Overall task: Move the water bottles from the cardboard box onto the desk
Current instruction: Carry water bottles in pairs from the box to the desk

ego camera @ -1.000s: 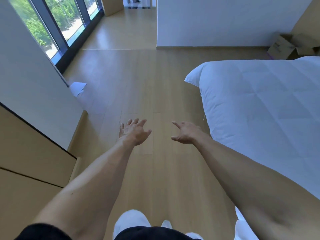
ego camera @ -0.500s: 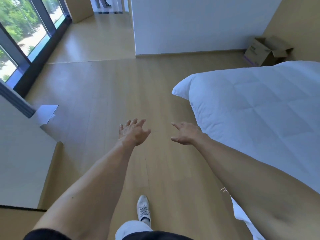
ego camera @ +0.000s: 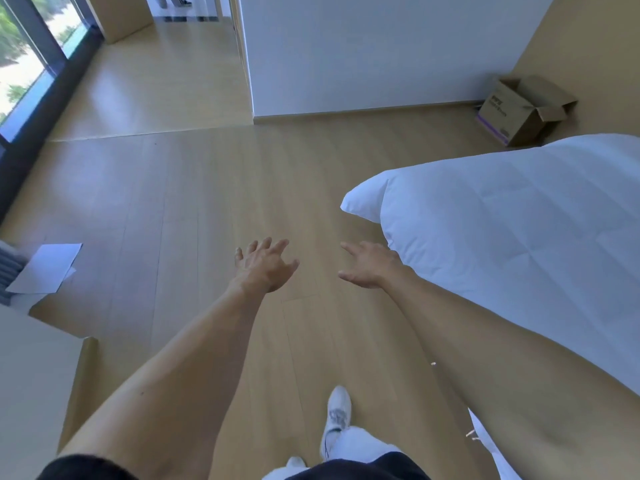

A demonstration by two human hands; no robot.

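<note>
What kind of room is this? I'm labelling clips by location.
Most likely a bedroom: a bed with a white duvet, wood floor, and an open cardboard box by the wall.

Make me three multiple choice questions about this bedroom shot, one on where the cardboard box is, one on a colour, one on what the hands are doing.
1. Where is the cardboard box?
A. On the bed
B. On the floor in the far corner, past the bed
C. By the window

2. What colour is the duvet?
A. White
B. Grey
C. Brown

3. What are the hands holding?
A. A bottle each
B. One bottle, left hand
C. Nothing

Answers:
1 B: the box stands open on the wooden floor where the walls meet.
2 A: the quilted cover is plain white.
3 C: left hand and right hand reach forward, fingers spread, empty.
</note>
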